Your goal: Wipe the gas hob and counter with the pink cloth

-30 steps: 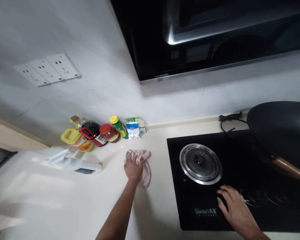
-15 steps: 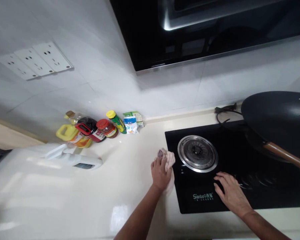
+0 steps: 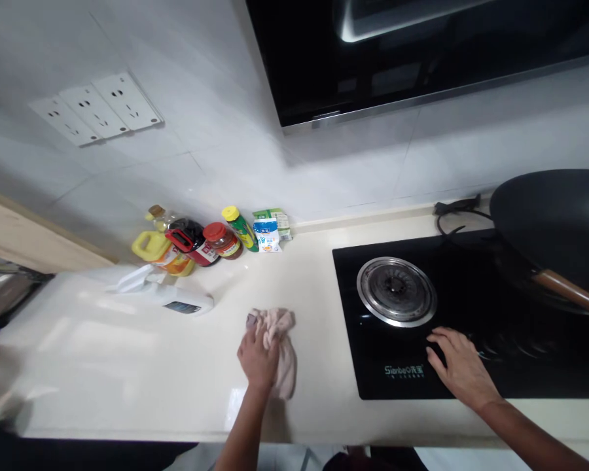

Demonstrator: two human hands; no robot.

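A pale pink cloth (image 3: 285, 366) lies bunched on the white countertop (image 3: 314, 314), under my left hand (image 3: 259, 356). The fingers of that hand are curled over the cloth and grip its upper part. My right hand (image 3: 460, 367) rests on the black glass cooktop (image 3: 373, 353), just below the round metal burner (image 3: 396, 292). Its fingers are spread and loosely bent, with nothing in them. Left of the cloth, a white spray bottle (image 3: 189, 303) lies on its side.
Along the wall stand a yellow jug (image 3: 150, 246), a dark sauce bottle (image 3: 191, 239), a red-lidded jar (image 3: 222, 239), a green yellow-capped container (image 3: 243, 229) and small packets (image 3: 267, 235). A wok (image 3: 559, 222) with wooden handle sits at right. The range hood (image 3: 397, 59) overhangs.
My left hand has slid the cloth leftward over the countertop, away from the cooktop edge. The right hand stays on the cooktop. The camera view has shifted slightly.
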